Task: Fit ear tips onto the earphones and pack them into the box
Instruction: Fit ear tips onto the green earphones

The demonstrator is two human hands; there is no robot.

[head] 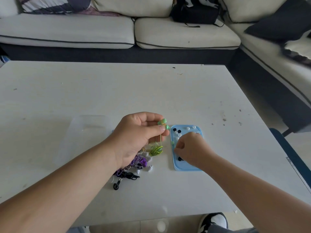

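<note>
Both forearms are stretched over the white table (67, 91). Green earphones (162, 123) are pinched between the thumb and curled fingers of the left hand (138, 137), their cord hanging to a coil on the tabletop. The right hand (191, 148) is lowered, fingers curled, onto the blue tray (185, 168) among black and white ear tips (179, 131); whether one is held cannot be told. Other earphones (134, 167) are piled under the left wrist, beside a clear box (89, 130)
</note>
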